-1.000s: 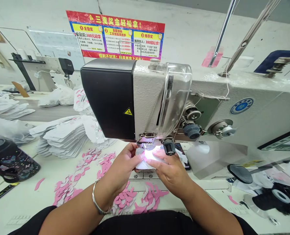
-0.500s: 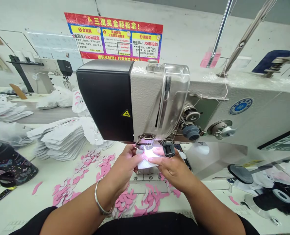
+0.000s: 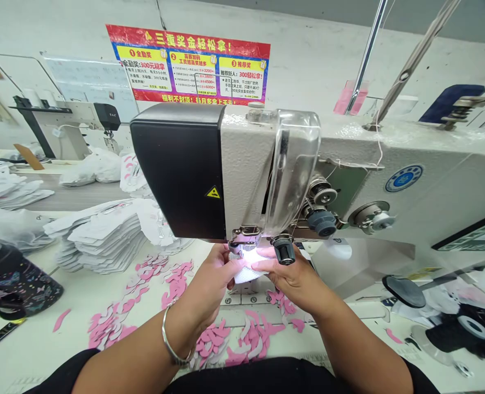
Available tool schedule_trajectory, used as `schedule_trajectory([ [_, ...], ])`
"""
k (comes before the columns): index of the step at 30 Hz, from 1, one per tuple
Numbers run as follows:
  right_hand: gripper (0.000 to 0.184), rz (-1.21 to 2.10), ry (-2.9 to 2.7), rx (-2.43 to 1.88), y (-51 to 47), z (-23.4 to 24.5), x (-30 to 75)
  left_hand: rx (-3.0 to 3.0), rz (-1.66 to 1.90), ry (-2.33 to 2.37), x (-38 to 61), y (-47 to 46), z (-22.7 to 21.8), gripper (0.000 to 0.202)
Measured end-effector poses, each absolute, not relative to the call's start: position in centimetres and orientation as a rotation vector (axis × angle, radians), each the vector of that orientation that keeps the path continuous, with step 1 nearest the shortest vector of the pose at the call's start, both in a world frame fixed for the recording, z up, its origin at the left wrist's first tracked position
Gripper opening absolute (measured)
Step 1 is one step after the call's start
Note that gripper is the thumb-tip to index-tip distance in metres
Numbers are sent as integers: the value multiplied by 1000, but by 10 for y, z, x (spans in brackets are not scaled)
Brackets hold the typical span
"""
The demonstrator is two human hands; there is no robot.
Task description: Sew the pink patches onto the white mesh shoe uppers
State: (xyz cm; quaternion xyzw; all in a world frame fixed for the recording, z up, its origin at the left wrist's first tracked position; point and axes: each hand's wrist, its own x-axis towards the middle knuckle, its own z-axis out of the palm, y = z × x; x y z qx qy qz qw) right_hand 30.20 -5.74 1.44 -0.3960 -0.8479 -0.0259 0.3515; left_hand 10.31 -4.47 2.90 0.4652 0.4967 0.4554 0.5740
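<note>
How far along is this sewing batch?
Seemingly done: a stack of white fabric pieces left of the sewing machine, though I can't tell whether it's sewn. In hand: the left hand and right hand hold a white fabric piece at the presser foot. Possibly left: loose pink crescent pieces on the table.

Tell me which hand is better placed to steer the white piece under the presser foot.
Probably the right hand: its fingers lie across the white piece beside the presser foot, while the left hand touches only the piece's left edge.
</note>
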Motion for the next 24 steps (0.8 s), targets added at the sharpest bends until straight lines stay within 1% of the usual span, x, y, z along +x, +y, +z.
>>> schedule_trajectory([
  [8,27,-18,-2145,-1008,-57,10,301,1126,1035,1195,102,-45,30,25],
  [14,36,-36,-2152,-1096,-70,11,295,1196,1071,1191,103,-44,30,32],
  [16,32,-17,-2159,-1163,-73,12,290,1174,1065,1194,103,-45,31,30],
  [20,17,-64,-2029,-1313,-74,13,277,1150,1084,1186,104,-46,30,28],
  [24,11,-45,-1943,-1361,-70,11,267,1141,1110,1162,104,-45,26,26],
])
